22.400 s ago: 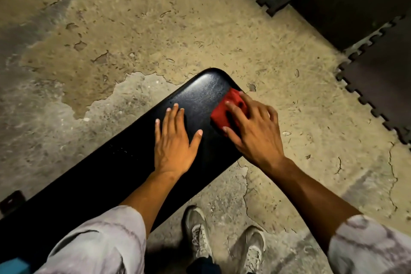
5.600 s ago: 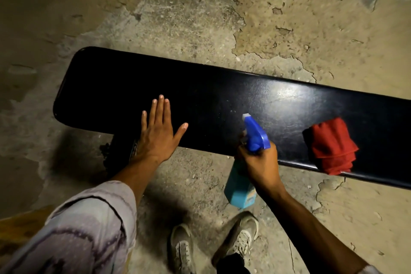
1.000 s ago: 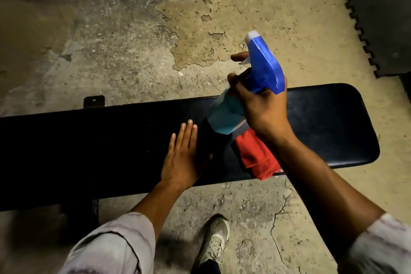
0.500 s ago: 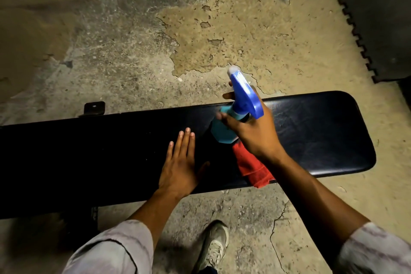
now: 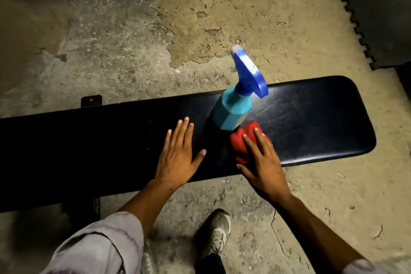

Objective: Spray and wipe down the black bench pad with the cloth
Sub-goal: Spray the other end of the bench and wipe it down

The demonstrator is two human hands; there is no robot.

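Note:
The black bench pad [image 5: 311, 122] runs across the view from the left edge to its rounded right end. A blue spray bottle [image 5: 235, 104] stands upright on the pad, free of any hand. Just in front of it lies the folded red cloth [image 5: 239, 145]. My right hand [image 5: 262, 162] lies on the cloth with straight fingers spread over it. My left hand [image 5: 180, 155] rests flat on the pad left of the bottle, fingers straight and thumb out. Fine droplets speckle the pad near my left fingertips.
Cracked, patchy concrete floor [image 5: 133, 40] surrounds the bench. A dark interlocking foam mat [image 5: 378, 6] covers the far right corner. A metal bench foot [image 5: 91, 100] shows behind the pad. My shoe [image 5: 219, 236] stands on the floor below the bench.
My right hand set the spray bottle down on the pad, let go of it and moved onto the red cloth. My left hand stayed flat on the pad.

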